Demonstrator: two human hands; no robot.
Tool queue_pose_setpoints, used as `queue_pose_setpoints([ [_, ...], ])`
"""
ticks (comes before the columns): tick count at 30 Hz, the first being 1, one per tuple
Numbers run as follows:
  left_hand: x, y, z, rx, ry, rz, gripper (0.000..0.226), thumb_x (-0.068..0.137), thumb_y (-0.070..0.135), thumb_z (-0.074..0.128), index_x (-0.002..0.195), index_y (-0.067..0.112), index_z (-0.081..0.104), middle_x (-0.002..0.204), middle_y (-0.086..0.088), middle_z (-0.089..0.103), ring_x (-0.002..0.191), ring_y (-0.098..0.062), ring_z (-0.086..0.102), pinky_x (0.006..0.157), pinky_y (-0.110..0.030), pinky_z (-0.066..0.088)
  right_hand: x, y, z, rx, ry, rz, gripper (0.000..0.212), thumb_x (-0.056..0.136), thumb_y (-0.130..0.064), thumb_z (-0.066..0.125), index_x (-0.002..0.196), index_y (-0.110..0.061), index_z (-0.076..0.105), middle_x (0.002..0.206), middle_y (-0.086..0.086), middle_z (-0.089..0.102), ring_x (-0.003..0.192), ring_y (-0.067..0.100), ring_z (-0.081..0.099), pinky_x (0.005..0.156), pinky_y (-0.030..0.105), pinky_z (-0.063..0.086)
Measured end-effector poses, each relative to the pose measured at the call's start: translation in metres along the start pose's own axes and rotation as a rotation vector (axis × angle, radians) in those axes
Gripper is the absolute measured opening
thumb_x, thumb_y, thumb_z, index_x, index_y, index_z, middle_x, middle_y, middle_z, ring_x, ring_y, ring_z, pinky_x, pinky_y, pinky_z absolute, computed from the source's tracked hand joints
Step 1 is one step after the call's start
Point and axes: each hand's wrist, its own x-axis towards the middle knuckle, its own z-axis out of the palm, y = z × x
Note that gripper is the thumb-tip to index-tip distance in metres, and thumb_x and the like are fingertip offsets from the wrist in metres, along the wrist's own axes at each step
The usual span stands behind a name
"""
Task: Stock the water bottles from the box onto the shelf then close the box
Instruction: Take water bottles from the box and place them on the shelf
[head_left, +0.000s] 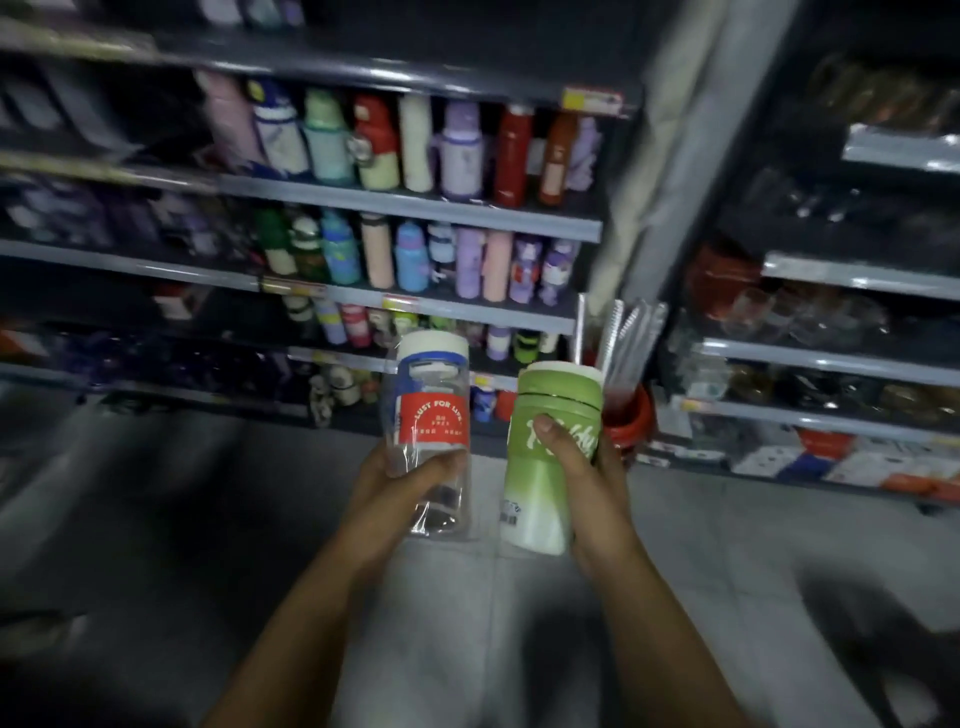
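Clear plastic forms the body of the first water bottle (434, 415), which has a white cap, a blue collar and a red label with white letters. The left hand (402, 483) holds it by its lower part, the thumb curled across the front just under the label and the other fingers hidden behind. Just beside it on the right is the green bottle (545, 483), which has a white cap and becomes pale toward its bottom. The right hand (587, 467) grips it around the middle, the thumb pressed on the front over the white writing and the fingers (609, 456) wrapped round the far side. Both bottles are nearly upright, held in the air in front of the shelf (415, 205) and above the grey tiled floor (727, 545); they are very close together, but I cannot tell if they touch. The shelf has several grey boards, and its middle boards carry rows of standing bottles (415, 140) in many colours: purple, red, cream, blue, green, pink. To the right of the shelf stands a pale column (691, 156), and near its foot there are red tubs (631, 421) with some long clear pieces (628, 332) above them. Further right another rack (831, 358) holds glassware, which is blurred.
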Motion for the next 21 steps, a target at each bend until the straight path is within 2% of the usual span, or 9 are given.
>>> queue_pose_setpoints([
  [5,0.050,0.061,-0.082,-0.016,0.049,0.055,0.056,0.059,0.038,0.088,0.102,0.008,0.072,0.087,-0.021,0.076,0.071,-0.031,0.073,0.063,-0.041,0.060,0.048,-0.013,0.111,-0.024,-0.059,-0.040,0.021,0.086,-0.024,0.079,0.106,-0.025,0.075,0.104,0.002,0.079,0.096,0.024,0.076,0.085,0.046,0.061],
  [8,0.093,0.084,-0.112,-0.021,0.075,0.083,0.061,0.057,0.041,0.089,0.105,0.007,0.072,0.093,-0.023,0.076,0.079,-0.036,0.074,0.072,-0.050,0.060,0.089,-0.014,0.161,-0.040,-0.069,-0.061,0.027,0.082,-0.029,0.081,0.107,-0.025,0.074,0.102,0.000,0.079,0.095,0.021,0.076,0.081,0.041,0.061],
  [11,0.148,0.110,-0.130,-0.033,0.089,0.130,0.047,0.068,0.028,0.090,0.105,0.006,0.072,0.097,-0.024,0.075,0.081,-0.036,0.073,0.076,-0.049,0.060,0.142,-0.016,0.207,-0.043,-0.111,-0.054,0.032,0.081,-0.032,0.081,0.110,-0.024,0.072,0.101,-0.002,0.079,0.092,0.019,0.076,0.076,0.039,0.061],
  [15,0.224,0.171,-0.140,-0.054,0.109,0.199,0.057,0.068,0.031,0.089,0.113,0.003,0.069,0.097,-0.025,0.074,0.082,-0.037,0.073,0.070,-0.043,0.061,0.223,-0.043,0.272,-0.032,-0.162,-0.060,0.028,0.085,-0.029,0.079,0.111,-0.024,0.071,0.101,0.001,0.079,0.088,0.020,0.077,0.073,0.040,0.062],
  [18,0.273,0.225,-0.144,-0.044,0.117,0.253,0.064,0.061,0.039,0.088,0.114,0.008,0.070,0.100,-0.022,0.076,0.086,-0.041,0.075,0.074,-0.051,0.063,0.279,-0.075,0.315,-0.049,-0.232,-0.100,0.029,0.086,-0.032,0.078,0.113,-0.021,0.073,0.103,0.006,0.078,0.092,0.028,0.076,0.077,0.046,0.063],
  [21,0.316,0.274,-0.151,-0.035,0.102,0.309,0.057,0.065,0.029,0.092,0.113,0.011,0.067,0.093,-0.016,0.077,0.076,-0.030,0.075,0.061,-0.036,0.061,0.331,-0.104,0.354,-0.036,-0.279,-0.165,0.026,0.088,-0.029,0.075,0.113,-0.022,0.073,0.103,0.003,0.079,0.093,0.024,0.076,0.080,0.044,0.062],
])
